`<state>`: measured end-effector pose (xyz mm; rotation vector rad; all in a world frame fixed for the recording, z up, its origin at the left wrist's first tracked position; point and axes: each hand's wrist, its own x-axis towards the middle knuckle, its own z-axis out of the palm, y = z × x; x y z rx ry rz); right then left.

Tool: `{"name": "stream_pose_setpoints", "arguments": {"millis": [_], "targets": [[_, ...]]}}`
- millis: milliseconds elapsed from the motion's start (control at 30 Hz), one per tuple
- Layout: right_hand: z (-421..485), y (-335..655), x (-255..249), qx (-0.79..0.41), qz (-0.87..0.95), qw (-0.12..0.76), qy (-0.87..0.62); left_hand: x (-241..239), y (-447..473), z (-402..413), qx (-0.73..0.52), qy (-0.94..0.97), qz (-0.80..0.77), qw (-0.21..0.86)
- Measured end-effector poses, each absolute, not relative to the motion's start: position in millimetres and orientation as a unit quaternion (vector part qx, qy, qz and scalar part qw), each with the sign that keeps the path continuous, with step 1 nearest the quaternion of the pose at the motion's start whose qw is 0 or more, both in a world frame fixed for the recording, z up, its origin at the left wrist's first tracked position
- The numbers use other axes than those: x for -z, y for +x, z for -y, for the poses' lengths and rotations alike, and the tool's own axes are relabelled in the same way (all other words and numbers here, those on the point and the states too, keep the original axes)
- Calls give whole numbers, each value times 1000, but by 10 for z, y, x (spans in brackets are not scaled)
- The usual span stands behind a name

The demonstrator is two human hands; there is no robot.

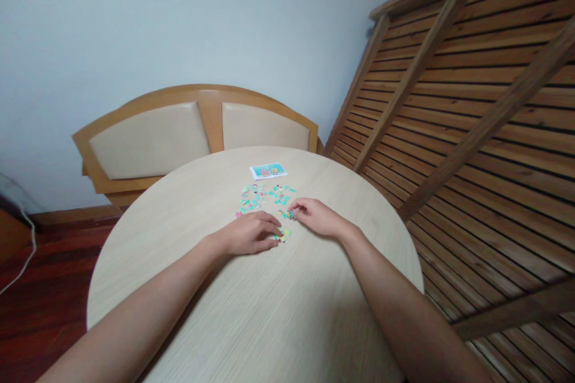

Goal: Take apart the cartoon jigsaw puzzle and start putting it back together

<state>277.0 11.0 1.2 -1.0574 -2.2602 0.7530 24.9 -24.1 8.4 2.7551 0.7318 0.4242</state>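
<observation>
Small jigsaw puzzle pieces lie in loose groups on a round, pale wooden table (188, 323). My left hand (251, 233) rests palm down, fingers apart, its fingertips touching a mostly yellow group of pieces (284, 234). Across from it, my right hand (317, 215) has curled fingers, with thumb and forefinger closed round a teal puzzle piece (294, 213) beside another small group. Beyond the hands, teal and mixed-colour pieces (254, 196) lie on the left and more teal pieces (281, 194) on the right. A pink piece (238, 214) is close to my left wrist.
A picture card (268, 171) with colourful cartoon figures lies flat behind the pieces. Past the table's far edge stands a wooden headboard (209, 96) with cream panels, against the wall. A slatted wooden frame (431, 90) leans at the right. A white cable (31, 245) hangs at left.
</observation>
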Motion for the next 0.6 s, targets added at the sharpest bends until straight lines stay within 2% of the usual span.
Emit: {"name": "stream_pose_setpoints", "arguments": {"millis": [167,600], "targets": [[-86,2755,16,-319,829,246,-388,-83,223,215,-137,949,-269,94],[-36,2691,14,-291,850,200,-392,-46,232,215,-147,940,-294,89]]}}
